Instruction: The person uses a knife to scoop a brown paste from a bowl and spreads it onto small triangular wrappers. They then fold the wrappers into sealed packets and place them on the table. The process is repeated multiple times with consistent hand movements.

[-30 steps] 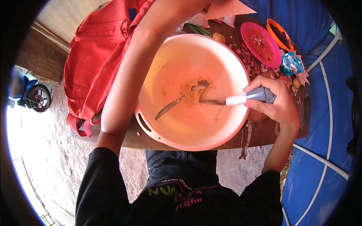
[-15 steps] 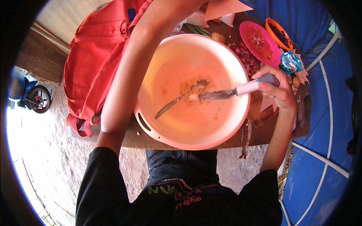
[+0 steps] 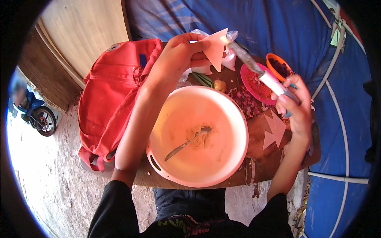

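My left hand [image 3: 184, 53] is raised beyond the bowl and pinches a thin pale pink triangular sheet [image 3: 214, 48] whose material I cannot tell. My right hand [image 3: 295, 101] grips a knife [image 3: 272, 81] by its white and grey handle. Smeared with pale paste, the blade reaches up to the sheet's right corner, at or very near it. Below both hands stands a large white bowl [image 3: 237, 158], bits of paste on its bottom. Inside it leans a metal spoon [image 3: 182, 150]. More triangular sheets [image 3: 274, 129] lie on the table right of the bowl.
A red backpack [image 3: 109, 91] lies at the left of the wooden table [image 3: 234, 183]. Toward the back right are a pink plate [image 3: 251, 85] with reddish bits, an orange bowl [image 3: 274, 59] of dark food, purple peelings [image 3: 246, 103] and a potato-like lump [image 3: 219, 85]. A blue tarp [image 3: 182, 20] hangs behind.
The knife has left the bowl, rising to the sheet in my left hand. More of that sheet and hand shows. The whole view has shifted, so the bowl sits lower in the picture.
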### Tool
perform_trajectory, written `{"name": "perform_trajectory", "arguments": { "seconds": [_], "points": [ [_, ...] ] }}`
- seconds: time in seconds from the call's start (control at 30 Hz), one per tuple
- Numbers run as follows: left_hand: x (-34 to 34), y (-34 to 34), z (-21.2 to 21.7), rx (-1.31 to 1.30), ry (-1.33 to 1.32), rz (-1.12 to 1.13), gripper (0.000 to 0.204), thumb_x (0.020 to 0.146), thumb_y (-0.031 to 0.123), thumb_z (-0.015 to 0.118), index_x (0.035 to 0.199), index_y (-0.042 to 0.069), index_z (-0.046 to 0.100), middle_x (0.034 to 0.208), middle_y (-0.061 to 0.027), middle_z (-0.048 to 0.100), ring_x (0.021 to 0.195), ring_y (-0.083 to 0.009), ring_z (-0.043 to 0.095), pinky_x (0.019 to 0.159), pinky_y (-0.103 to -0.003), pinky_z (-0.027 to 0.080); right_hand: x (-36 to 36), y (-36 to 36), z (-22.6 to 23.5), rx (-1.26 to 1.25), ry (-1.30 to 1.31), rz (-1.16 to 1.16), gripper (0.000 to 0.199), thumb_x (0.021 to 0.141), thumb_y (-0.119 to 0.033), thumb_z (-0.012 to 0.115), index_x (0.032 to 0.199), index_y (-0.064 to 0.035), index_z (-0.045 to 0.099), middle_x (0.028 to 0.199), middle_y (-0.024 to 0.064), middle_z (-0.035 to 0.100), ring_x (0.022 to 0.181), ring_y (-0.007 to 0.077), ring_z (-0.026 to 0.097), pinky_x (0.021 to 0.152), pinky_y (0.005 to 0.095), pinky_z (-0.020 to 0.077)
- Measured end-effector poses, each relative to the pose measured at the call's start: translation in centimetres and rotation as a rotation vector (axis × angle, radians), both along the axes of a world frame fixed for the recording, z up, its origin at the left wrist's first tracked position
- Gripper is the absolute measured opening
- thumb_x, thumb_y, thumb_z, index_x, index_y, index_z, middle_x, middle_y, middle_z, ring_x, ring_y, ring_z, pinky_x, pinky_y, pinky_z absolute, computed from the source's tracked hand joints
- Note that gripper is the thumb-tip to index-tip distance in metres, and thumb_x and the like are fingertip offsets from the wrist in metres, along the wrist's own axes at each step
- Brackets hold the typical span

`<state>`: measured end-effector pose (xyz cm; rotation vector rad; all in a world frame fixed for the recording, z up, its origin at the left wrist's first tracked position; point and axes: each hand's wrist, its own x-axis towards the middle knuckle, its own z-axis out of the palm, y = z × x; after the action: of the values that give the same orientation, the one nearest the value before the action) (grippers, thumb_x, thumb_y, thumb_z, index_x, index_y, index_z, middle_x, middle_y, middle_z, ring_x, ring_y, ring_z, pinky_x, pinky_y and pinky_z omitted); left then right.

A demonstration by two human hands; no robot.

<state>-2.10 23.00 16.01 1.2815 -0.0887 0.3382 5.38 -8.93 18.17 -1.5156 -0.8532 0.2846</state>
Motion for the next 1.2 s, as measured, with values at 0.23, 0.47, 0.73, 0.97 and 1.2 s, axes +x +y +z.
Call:
{"name": "perform_trajectory", "arguments": {
  "seconds": [0.23,0.47,0.73,0.97,1.2],
  "points": [
    [-1.2,-0.5,1.4,-0.111,-0.055,-0.134,0.033,0.104,0.010,0.047,0.124,-0.015,0.056,0.123,-0.0223,0.066,0.116,-0.0271,0.067,0.109,-0.036,0.050,-2.7,4.8,-0.9,-0.136,-0.759,-0.290,0.036,0.091,-0.003,0.071,0.127,0.0019,0.067,0.100,0.0117,0.073,0.085,0.0146,0.068,0.076,0.0295,0.0535],
    [-1.1,-0.6,1.3,-0.288,0.075,-0.172,0.029,0.101,0.005,0.049,0.118,-0.016,0.060,0.121,-0.0238,0.067,0.115,-0.0254,0.067,0.106,-0.033,0.053,-4.0,4.6,-2.6,-0.338,-1.173,-0.394,0.051,0.081,0.000,0.075,0.131,-0.0098,0.069,0.080,0.0071,0.061,0.065,0.0222,0.064,0.058,0.0371,0.0516],
    [-0.1,-0.8,-0.2,-0.453,0.118,-0.279,0.029,0.100,0.002,0.051,0.120,-0.017,0.058,0.121,-0.0247,0.067,0.114,-0.0304,0.068,0.107,-0.038,0.053,-5.2,2.7,-2.1,-0.440,-1.147,-0.397,0.047,0.080,0.004,0.075,0.126,-0.0057,0.071,0.083,0.0100,0.064,0.071,0.0252,0.066,0.065,0.0376,0.0522],
    [0.9,0.2,-0.9,-0.371,0.125,-0.178,0.036,0.103,0.005,0.045,0.129,-0.019,0.052,0.132,-0.0271,0.062,0.123,-0.0303,0.063,0.111,-0.037,0.050,-6.5,1.0,-1.0,-0.448,-0.895,-0.353,0.036,0.081,0.005,0.076,0.116,0.0007,0.072,0.087,0.0123,0.069,0.077,0.0209,0.068,0.072,0.0307,0.0521],
    [1.4,1.5,-1.1,-0.480,0.012,-0.292,0.032,0.101,0.000,0.041,0.121,-0.023,0.052,0.124,-0.0290,0.063,0.119,-0.0306,0.064,0.111,-0.034,0.050,-7.7,0.6,-1.1,-0.729,-0.489,0.134,0.016,0.080,-0.015,0.079,0.092,-0.0052,0.075,0.078,0.0136,0.072,0.072,0.0302,0.072,0.066,0.0375,0.0538]
  ]
}}
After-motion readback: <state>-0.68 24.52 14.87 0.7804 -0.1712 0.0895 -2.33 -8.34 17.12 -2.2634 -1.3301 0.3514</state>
